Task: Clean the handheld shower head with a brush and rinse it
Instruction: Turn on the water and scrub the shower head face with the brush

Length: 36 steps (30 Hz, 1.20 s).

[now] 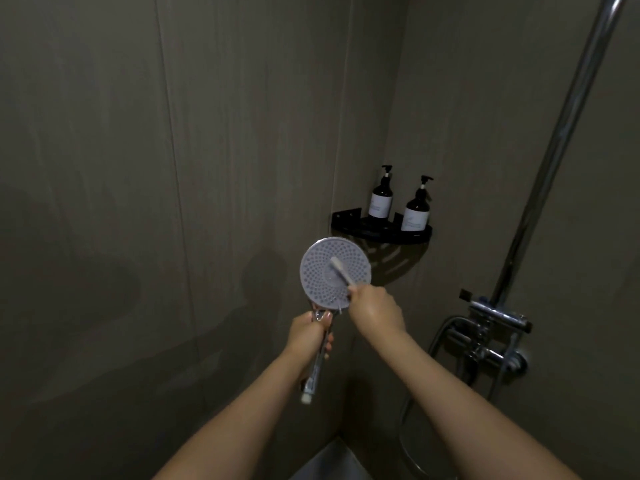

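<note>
The handheld shower head is held upright in the middle of the view, its round grey face with many small nozzles turned toward me. My left hand grips its chrome handle just below the face. My right hand grips a small white brush, whose bristle end lies against the centre of the face. Water drips from the lower rim of the face.
A black corner shelf with two dark pump bottles is fixed to the wall behind the shower head. A chrome mixer valve, riser pipe and hose stand at the right. Grey tiled walls surround me.
</note>
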{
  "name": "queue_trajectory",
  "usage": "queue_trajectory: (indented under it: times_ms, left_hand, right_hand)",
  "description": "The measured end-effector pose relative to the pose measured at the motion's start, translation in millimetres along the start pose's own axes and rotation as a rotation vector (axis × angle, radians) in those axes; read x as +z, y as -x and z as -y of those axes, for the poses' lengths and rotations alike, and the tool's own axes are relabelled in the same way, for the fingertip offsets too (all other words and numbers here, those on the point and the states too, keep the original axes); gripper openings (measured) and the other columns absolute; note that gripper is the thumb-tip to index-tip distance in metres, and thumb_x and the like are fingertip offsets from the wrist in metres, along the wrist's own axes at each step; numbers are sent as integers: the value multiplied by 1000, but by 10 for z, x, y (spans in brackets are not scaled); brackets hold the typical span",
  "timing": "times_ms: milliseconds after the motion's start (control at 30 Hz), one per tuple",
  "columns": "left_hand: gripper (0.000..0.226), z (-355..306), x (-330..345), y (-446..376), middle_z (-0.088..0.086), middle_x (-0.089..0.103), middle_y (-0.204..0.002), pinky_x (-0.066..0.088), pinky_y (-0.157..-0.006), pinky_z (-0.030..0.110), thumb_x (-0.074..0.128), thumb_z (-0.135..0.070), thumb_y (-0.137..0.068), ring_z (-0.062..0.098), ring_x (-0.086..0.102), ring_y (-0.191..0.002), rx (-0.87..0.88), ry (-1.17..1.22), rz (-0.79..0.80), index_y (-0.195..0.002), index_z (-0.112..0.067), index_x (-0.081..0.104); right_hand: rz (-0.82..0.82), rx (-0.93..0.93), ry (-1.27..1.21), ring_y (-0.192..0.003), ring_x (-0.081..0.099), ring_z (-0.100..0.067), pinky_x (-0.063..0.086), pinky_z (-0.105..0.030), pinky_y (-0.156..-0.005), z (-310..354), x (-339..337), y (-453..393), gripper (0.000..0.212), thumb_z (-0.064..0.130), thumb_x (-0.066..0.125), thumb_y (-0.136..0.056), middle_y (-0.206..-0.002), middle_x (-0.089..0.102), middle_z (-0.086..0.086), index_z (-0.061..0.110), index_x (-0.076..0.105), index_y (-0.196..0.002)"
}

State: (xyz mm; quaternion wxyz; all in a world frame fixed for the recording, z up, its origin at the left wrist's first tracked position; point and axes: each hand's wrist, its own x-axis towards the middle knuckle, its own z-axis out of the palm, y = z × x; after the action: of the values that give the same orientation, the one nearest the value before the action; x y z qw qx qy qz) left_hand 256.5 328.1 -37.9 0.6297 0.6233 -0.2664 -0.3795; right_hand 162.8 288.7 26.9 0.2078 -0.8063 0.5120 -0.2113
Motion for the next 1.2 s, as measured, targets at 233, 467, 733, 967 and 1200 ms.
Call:
queue_trajectory:
  times_ms: [233,467,733,967,1200]
  left_hand:
    - [22,-5,104,22,5,51,-55,38,-43,21,49,-18,-91,15,45,-44,-19,5,18,-69,-15,53]
    - [24,-6,106,70,6,51,-55,37,-41,21,50,-19,-91,15,45,-44,2,-28,31,-67,-13,52]
    - [24,48,117,100,6,51,-55,37,-41,21,49,-17,-91,15,45,-44,1,-43,30,-68,-13,52]
    - [24,85,171,87,7,51,-55,37,-39,20,49,-18,-91,15,45,-43,-19,-50,37,-68,-13,52]
    - [23,60,239,87,6,51,-53,37,-41,21,51,-17,-90,15,45,-43,-21,-49,49,-67,-14,54]
  right_hand:
    - [-53,42,-28,-98,63,-32,49,-37,-78,-116,-91,8,37,32,32,-99,-107,65,-14,14,60,-116]
    - [-20,-5,16,-102,61,-33,46,-35,-77,-49,-147,-20,36,30,32,-100,-113,63,-16,13,59,-116]
    - [16,6,22,-103,61,-33,46,-36,-77,-74,-55,47,37,31,32,-99,-112,63,-14,14,59,-117]
    - [-25,60,-17,-103,61,-32,45,-34,-76,-246,-164,60,38,32,31,-100,-112,64,-16,12,59,-116]
    - [-12,22,45,-96,64,-30,41,-30,-68,-322,-81,129,31,27,34,-99,-107,66,-13,13,59,-112]
